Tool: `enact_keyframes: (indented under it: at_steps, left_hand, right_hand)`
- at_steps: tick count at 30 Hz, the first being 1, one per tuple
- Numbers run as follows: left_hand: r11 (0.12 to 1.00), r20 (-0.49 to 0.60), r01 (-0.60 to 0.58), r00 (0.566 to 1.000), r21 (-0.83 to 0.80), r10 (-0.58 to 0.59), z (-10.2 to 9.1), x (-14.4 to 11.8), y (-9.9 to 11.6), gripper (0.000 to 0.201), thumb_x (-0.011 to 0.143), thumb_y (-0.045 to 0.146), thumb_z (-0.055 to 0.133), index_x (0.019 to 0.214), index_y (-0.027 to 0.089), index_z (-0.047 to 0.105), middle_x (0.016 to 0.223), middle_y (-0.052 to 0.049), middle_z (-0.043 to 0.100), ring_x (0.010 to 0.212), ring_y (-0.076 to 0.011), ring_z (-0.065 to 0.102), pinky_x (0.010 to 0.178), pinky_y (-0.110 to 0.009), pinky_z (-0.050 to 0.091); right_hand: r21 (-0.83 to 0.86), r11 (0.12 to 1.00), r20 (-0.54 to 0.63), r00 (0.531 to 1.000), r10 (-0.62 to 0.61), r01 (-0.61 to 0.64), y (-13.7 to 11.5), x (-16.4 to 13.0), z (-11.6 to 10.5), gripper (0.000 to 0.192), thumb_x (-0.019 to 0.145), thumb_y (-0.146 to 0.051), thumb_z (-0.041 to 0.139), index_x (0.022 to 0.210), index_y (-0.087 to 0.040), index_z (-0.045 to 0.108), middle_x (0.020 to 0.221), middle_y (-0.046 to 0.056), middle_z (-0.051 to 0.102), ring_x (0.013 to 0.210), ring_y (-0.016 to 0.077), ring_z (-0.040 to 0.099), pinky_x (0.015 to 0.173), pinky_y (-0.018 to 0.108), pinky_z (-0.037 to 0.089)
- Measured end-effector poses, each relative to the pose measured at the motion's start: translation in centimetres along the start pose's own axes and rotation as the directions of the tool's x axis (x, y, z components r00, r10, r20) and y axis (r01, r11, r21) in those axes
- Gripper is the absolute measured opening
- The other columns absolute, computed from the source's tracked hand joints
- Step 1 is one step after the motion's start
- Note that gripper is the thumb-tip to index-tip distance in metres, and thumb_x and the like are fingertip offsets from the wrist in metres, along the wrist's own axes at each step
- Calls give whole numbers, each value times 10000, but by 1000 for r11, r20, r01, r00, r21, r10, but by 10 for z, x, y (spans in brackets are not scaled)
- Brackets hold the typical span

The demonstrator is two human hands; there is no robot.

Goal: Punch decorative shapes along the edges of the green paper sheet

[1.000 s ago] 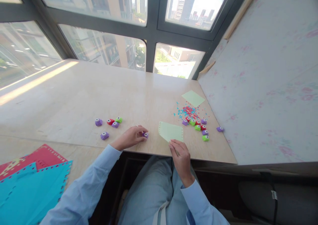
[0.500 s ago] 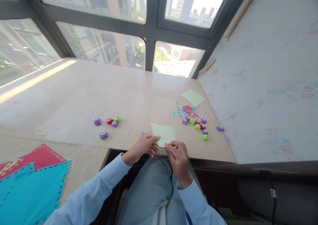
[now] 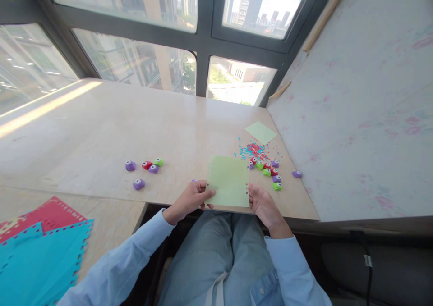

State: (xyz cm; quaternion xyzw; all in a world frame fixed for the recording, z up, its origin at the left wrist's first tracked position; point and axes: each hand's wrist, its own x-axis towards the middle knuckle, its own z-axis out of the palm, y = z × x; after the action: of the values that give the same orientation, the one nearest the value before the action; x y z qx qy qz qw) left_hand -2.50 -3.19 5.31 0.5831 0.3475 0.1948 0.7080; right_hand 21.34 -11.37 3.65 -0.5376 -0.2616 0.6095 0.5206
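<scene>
I hold a light green sheet of paper point(image 3: 229, 181) with small holes punched along its side edges, raised above the table's front edge. My left hand point(image 3: 191, 197) grips its left edge and my right hand point(image 3: 263, 201) grips its right edge. A small purple paper punch point(image 3: 194, 180) peeks out just behind my left fingers. To the right of the sheet lies a cluster of purple, green and red punches point(image 3: 270, 172) beside a scatter of red and blue paper bits point(image 3: 252, 150).
Another green sheet point(image 3: 260, 132) lies farther back on the right. A second group of punches point(image 3: 145, 166) sits left of centre on the beige table point(image 3: 101, 130). Blue and red punched sheets point(image 3: 37, 243) lie at lower left. A wall panel rises on the right.
My left hand let go of the purple punch and took the sheet's left edge. My right hand shifted to the right edge, and the sheet rose and turned to face me.
</scene>
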Motion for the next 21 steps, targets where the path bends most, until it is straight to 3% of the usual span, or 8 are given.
enact_keyframes:
  at_steps: [3, 5, 7, 9, 11, 14, 18, 21]
  left_hand:
    - [984, -24, -19, 999, 175, 24, -5, -3, 6, 484, 875, 599, 558, 1013, 145, 652, 764, -29, 652, 530, -135, 639, 422, -210, 419]
    - [919, -157, -37, 982, 392, 107, -16, -6, 10, 465, 922, 565, 509, 1097, 160, 655, 769, -34, 669, 525, -136, 614, 472, -243, 452]
    - [754, -278, -38, 917, 656, 288, -33, -7, 13, 418, 921, 505, 548, 1142, 171, 666, 794, -49, 685, 636, -172, 640, 599, -288, 503]
    - [598, -257, -53, 869, 800, 422, -53, -8, 13, 367, 894, 455, 606, 1137, 189, 679, 871, -58, 700, 728, -196, 655, 713, -327, 520]
    - [531, -159, -131, 871, 837, 464, -71, -9, 12, 390, 845, 460, 674, 1142, 207, 689, 993, -67, 692, 777, -193, 655, 766, -334, 524]
    - [537, -29, -228, 903, 812, 428, -86, -7, 6, 410, 814, 420, 719, 1169, 215, 695, 1112, -81, 671, 924, -212, 659, 869, -340, 513]
    - [566, 52, -248, 939, 786, 339, -86, 0, -5, 258, 876, 301, 641, 1106, 234, 737, 1034, -68, 686, 932, -204, 650, 861, -316, 500]
    - [572, 44, -248, 937, 782, 345, -81, 6, -15, 224, 896, 277, 615, 1072, 232, 746, 978, -64, 684, 864, -189, 645, 797, -299, 500]
  right_hand:
    - [-185, 982, -49, 999, 13, -22, -6, 13, -2, 443, 629, -485, 851, 924, -175, 736, 850, 71, 774, 741, 242, 715, 645, 341, 557]
    - [-263, 965, -92, 995, -40, 14, -5, 22, -3, 411, 627, -495, 834, 861, -170, 740, 763, 52, 763, 676, 227, 688, 602, 320, 523]
    - [-306, 951, -121, 989, -86, 45, -3, 30, -6, 396, 630, -507, 818, 813, -165, 736, 713, 43, 748, 621, 205, 651, 546, 291, 473]
    - [-321, 945, -135, 985, -111, 63, -1, 37, -7, 396, 621, -514, 817, 773, -159, 730, 688, 42, 737, 587, 189, 620, 505, 270, 425]
    - [-303, 949, -129, 984, -126, 82, 2, 41, -6, 406, 614, -521, 817, 765, -155, 730, 695, 46, 736, 589, 188, 616, 501, 267, 414]
    - [-284, 954, -114, 985, -132, 95, 5, 45, 1, 419, 615, -521, 819, 802, -153, 741, 711, 46, 739, 600, 192, 622, 519, 274, 431]
    - [-307, 947, -94, 987, -133, 98, 7, 49, 9, 410, 633, -521, 804, 826, -166, 739, 709, 45, 742, 649, 223, 655, 582, 303, 477]
    - [-357, 926, -115, 978, -174, 123, 9, 54, 9, 398, 674, -535, 759, 829, -170, 732, 727, 55, 749, 689, 246, 671, 613, 323, 500]
